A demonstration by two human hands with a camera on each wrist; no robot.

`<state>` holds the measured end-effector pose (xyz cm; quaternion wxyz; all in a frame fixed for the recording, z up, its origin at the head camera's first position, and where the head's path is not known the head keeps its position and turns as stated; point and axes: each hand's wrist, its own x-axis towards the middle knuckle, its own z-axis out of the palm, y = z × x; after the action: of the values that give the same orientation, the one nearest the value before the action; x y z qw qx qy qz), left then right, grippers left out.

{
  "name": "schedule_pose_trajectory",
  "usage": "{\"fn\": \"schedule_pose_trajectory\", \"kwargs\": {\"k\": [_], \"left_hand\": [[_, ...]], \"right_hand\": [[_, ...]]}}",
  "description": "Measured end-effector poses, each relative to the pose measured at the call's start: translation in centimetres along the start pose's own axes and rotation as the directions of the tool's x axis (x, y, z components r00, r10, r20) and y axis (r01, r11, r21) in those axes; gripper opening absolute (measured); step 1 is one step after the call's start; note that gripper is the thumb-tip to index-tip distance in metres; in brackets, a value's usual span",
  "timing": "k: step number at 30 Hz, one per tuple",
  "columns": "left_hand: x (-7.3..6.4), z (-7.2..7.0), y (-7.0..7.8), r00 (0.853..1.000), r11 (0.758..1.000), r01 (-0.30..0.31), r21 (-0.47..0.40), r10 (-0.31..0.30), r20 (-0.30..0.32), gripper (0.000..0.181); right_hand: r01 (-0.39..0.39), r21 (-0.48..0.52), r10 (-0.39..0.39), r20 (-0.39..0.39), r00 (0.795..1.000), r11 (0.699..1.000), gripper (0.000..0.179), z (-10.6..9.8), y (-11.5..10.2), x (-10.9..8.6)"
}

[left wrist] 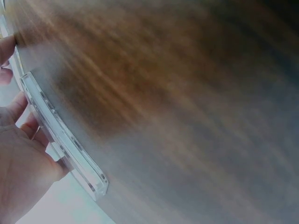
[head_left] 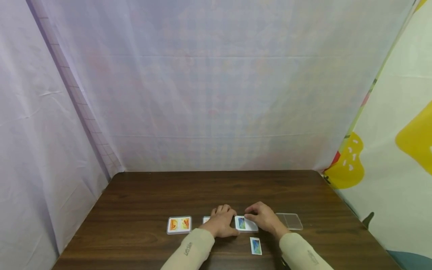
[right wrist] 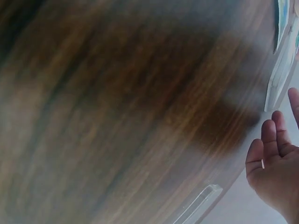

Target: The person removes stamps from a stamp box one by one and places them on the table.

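Blue-picture case [head_left: 247,226] lay flat, perhaps for steadiness; left hand [head_left: 222,222], loosely spread, seemed to brace its left edge; right hand [head_left: 264,217] bent over it, hold indiscernible.

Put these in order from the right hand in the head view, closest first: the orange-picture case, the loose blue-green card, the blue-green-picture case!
From the right hand:
1. Blue-green-picture case: at its fingertips, on the left.
2. Loose blue-green card: below and slightly left.
3. Orange-picture case: far left, beyond the left hand.
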<state>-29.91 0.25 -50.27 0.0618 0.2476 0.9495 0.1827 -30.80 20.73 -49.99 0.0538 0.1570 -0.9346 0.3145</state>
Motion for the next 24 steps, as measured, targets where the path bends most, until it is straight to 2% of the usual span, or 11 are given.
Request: {"fn": "schedule_pose_trajectory", "kwargs": {"k": [13, 24], "left_hand": [[-0.31, -0.2, 0.29, 1.0, 1.0, 0.0, 0.018, 0.0, -0.005, 0.059], [-0.13, -0.03, 0.16, 1.0, 0.999, 0.003, 0.034, -0.002, -0.009, 0.061]], "right_hand": [[0.027, -0.066, -0.027, 0.003, 1.0, 0.997, 0.004, 0.43, 0.27, 0.36], [-0.051, -0.13, 0.051, -0.007, 0.999, 0.99, 0.007, 0.87, -0.18, 0.57]]}}
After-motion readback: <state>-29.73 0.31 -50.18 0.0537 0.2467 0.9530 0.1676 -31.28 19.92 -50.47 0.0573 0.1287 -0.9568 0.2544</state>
